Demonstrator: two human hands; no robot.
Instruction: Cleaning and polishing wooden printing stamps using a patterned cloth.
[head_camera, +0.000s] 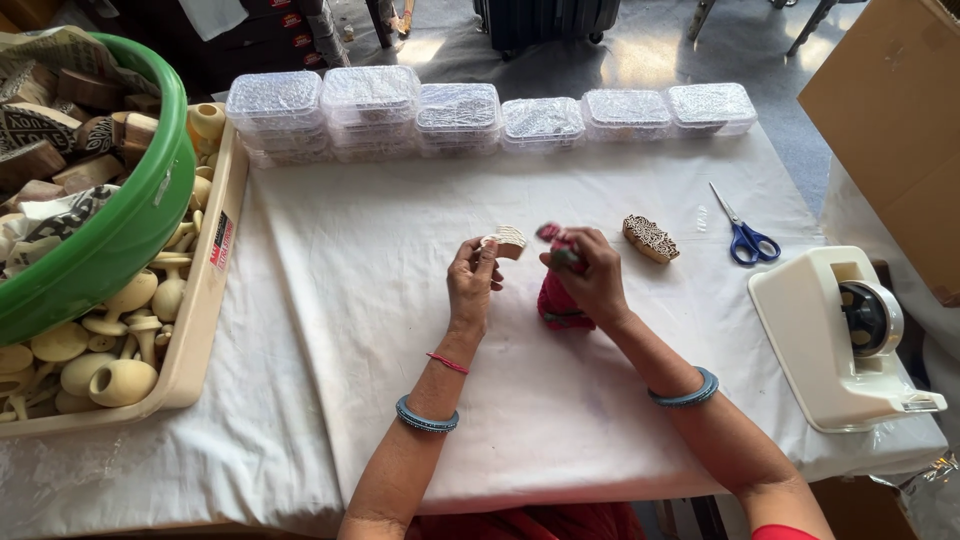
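Note:
My left hand (472, 280) pinches a small carved wooden block (508, 241) at the middle of the white-covered table (380, 250). Just to its right, my right hand (590, 275) grips a bunched pink-red cloth (556, 300) that hangs down onto the table. The two hands are close together, a few centimetres apart. A second carved wooden block (650, 238) lies on the cloth-covered table to the right of my right hand.
Blue-handled scissors (745, 238) and a white tape dispenser (840, 335) lie at the right. A row of clear lidded plastic boxes (480, 115) lines the far edge. At left, a beige tray (205, 300) holds wooden knobs, and a green tub (120, 230) holds wooden blocks.

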